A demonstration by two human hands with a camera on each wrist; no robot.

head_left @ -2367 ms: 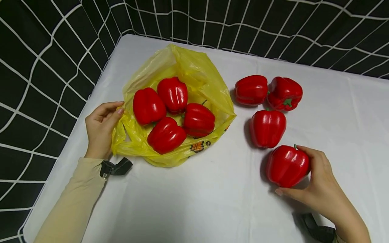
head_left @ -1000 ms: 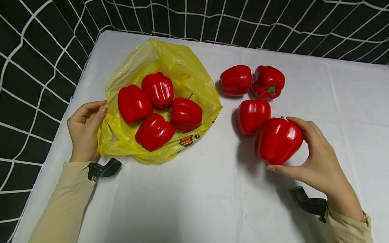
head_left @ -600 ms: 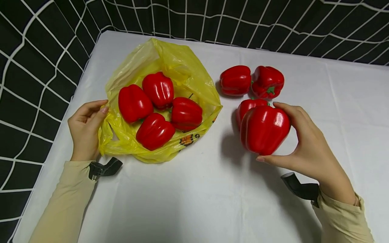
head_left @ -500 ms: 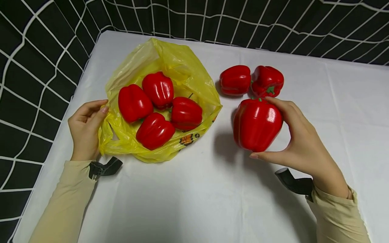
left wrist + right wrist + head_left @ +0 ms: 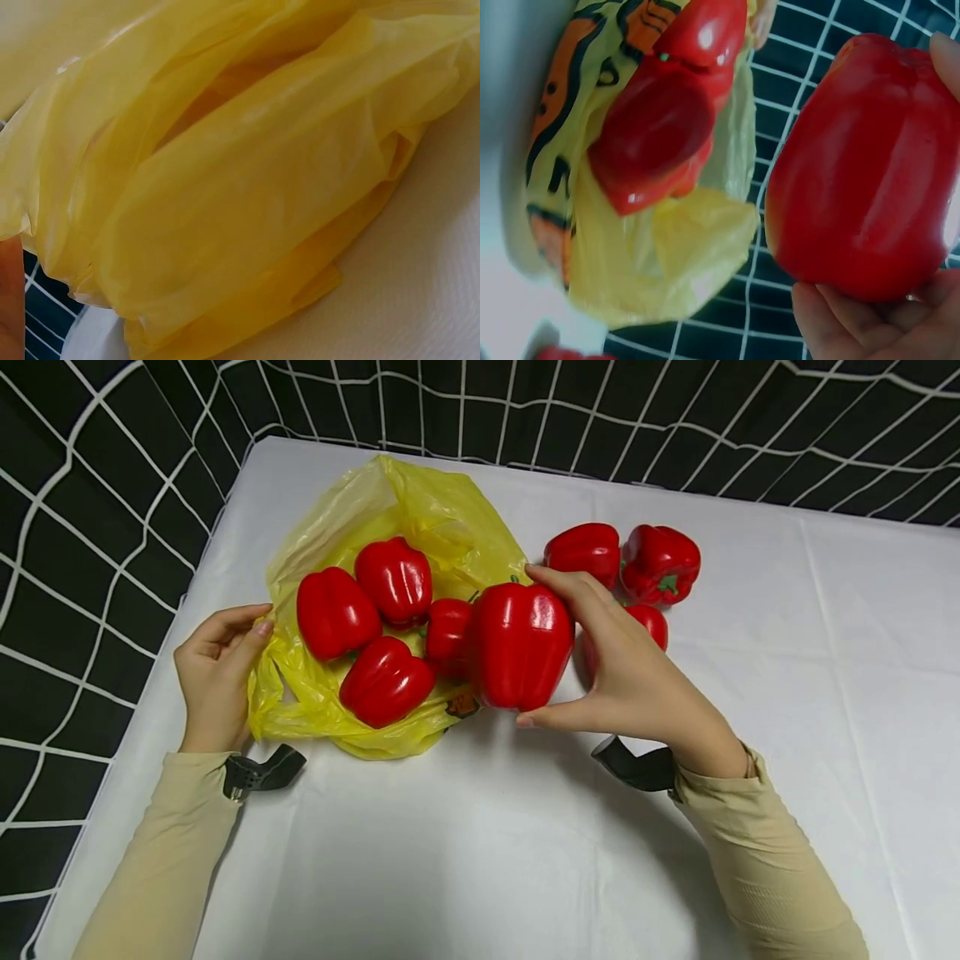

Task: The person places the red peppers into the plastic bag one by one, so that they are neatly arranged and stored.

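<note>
My right hand [image 5: 626,664] holds a red bell pepper [image 5: 519,647] between thumb and fingers, raised at the right edge of the yellow plastic bag [image 5: 450,527]. In the right wrist view this bell pepper [image 5: 862,172] fills the right side, fingers around its ends. Several more red bell peppers [image 5: 386,683] lie in the open bag; the held one partly covers one of them. My left hand [image 5: 217,681] pinches the bag's left rim between thumb and fingers. Yellow film [image 5: 247,187] fills most of the left wrist view.
Right of the bag, two red bell peppers [image 5: 662,564] lie side by side on the white-covered table [image 5: 450,852]. A third bell pepper [image 5: 648,622] is mostly hidden behind my right hand. White netting [image 5: 555,410] over dark cloth borders the table's back and left.
My right hand has lifted the front bell pepper off the table and carried it left, past the loose ones, to the bag's right edge. My left hand keeps its pinch on the bag.
</note>
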